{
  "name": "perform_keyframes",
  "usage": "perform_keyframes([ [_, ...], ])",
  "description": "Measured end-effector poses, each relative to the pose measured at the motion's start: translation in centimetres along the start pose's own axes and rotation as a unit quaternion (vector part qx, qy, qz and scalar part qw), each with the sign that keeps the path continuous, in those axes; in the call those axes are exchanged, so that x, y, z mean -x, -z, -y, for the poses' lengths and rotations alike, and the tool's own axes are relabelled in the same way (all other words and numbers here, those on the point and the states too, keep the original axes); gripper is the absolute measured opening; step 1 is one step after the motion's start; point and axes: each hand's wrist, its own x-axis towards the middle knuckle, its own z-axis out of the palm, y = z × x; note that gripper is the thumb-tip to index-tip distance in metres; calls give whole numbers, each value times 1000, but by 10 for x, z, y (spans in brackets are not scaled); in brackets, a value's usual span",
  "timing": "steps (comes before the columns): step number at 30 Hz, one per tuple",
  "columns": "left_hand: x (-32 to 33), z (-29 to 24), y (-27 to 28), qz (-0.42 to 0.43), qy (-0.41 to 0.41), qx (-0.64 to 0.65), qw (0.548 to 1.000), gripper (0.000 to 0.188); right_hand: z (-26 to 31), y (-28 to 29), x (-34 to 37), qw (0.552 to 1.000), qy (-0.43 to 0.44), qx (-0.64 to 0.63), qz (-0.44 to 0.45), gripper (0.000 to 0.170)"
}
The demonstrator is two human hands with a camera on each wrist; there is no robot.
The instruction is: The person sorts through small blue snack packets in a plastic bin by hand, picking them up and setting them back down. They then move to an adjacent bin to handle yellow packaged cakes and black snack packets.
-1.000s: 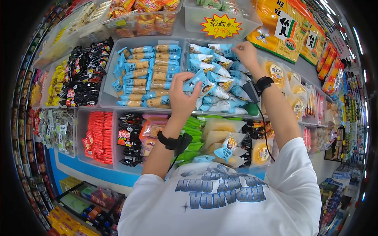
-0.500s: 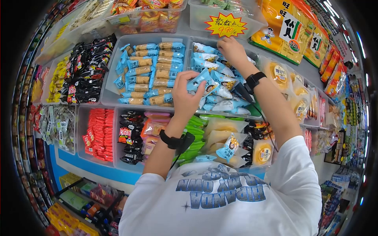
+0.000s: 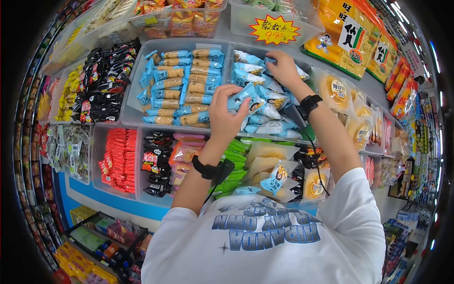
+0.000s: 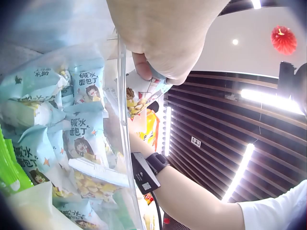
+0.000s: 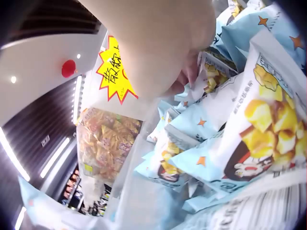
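Observation:
My left hand (image 3: 224,113) holds a light-blue bread-cube packet (image 3: 247,98) between thumb and fingers, over the near left part of a clear bin (image 3: 272,138). In the left wrist view this packet (image 4: 152,87) shows beneath the palm, outside the bin wall. My right hand (image 3: 284,71) reaches into the far side of the same bin, its curled fingers pinching another bread-cube packet (image 5: 217,76). Alike packets (image 3: 269,127) lie in rows around it. A large packet (image 5: 271,120) stands close to the right wrist camera.
A bin of blue-ended wafer-roll packets (image 3: 168,84) adjoins on the left. A yellow price sign (image 3: 274,31) hangs on the bin behind. Nearer the body, a loose blue packet (image 3: 274,180) lies on pale round cakes. Large orange rice-cracker bags (image 3: 343,38) stand at the far right.
The right hand has moved left along the far edge of the bin, then slightly nearer, down to another packet. The left hand keeps its packet at nearly the same place.

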Motion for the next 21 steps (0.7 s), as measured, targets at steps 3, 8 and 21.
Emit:
perform_keyframes([
  [3,0,2,-2,-7,-12,-8,1000,26,1,-9,-1,992,101,67,-36,35],
  [8,0,1,-1,-8,-3,-12,1000,26,6,-21,-9,998,-52,19,0,29],
  [21,0,0,0,-10,-6,-1,1000,26,39,68,-42,957,149,228,-100,20],
])
